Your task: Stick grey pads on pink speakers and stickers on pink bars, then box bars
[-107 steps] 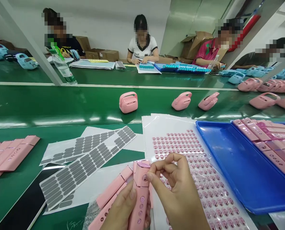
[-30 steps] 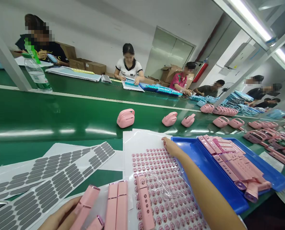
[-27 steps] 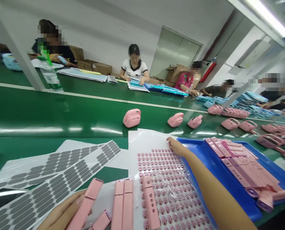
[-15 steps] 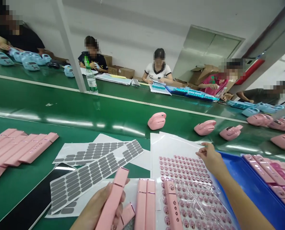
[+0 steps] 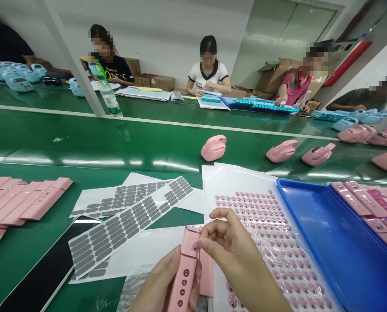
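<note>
My left hand (image 5: 167,277) is wrapped around a pink handheld device (image 5: 183,277), its row of dark round buttons facing up. Over the device's upper end, my right hand (image 5: 229,242) pinches a small round sticker (image 5: 196,246) against or just above the surface; contact is hard to tell. Behind the fingers another pink device (image 5: 206,273) lies partly hidden. Under my right forearm is a sheet of round pink stickers (image 5: 268,225), partly under clear film. Left of my hands lies a sheet of grey oblong stickers (image 5: 125,229).
A black phone-like slab (image 5: 40,264) lies at left, near several pink devices (image 5: 34,199). On the right are a blue tray (image 5: 323,234) and more pink devices (image 5: 372,208). Pink rounded housings (image 5: 213,148) stand beyond the sheets. Across the green bench, several people (image 5: 209,73) sit working.
My right hand has moved from the sticker sheet's upper right edge to the device in my left hand. The held device now shows a buttoned face instead of a plain one.
</note>
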`<action>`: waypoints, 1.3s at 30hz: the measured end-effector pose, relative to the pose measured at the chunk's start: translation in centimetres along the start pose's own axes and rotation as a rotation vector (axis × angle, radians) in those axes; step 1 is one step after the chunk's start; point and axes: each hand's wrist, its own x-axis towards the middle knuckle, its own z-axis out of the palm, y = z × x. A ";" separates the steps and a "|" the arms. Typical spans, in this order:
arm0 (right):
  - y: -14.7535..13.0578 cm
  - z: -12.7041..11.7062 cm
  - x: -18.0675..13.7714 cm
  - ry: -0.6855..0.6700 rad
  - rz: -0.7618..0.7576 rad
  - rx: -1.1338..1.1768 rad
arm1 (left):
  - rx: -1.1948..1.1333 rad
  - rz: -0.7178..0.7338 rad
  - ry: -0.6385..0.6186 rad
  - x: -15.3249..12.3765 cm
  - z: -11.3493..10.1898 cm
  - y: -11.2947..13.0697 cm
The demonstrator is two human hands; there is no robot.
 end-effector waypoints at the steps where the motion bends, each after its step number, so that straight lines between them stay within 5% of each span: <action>1: 0.0 0.1 0.0 0.006 0.007 -0.007 | 0.013 0.002 0.007 0.0 0.1 -0.1; 11: -0.8 0.3 -0.4 0.037 0.048 -0.093 | 0.104 0.017 -0.005 0.3 -0.2 -0.7; 20: -0.9 -0.2 -0.5 0.014 -0.026 -0.432 | 0.131 0.013 -0.024 0.4 -0.4 -0.7; 28: -1.6 -0.2 0.1 -0.066 -0.017 -0.456 | 0.130 0.010 -0.027 0.4 -0.2 -0.8; 39: -0.1 0.0 -0.4 0.050 -0.111 -0.446 | 0.108 0.001 -0.020 0.4 -0.2 -0.8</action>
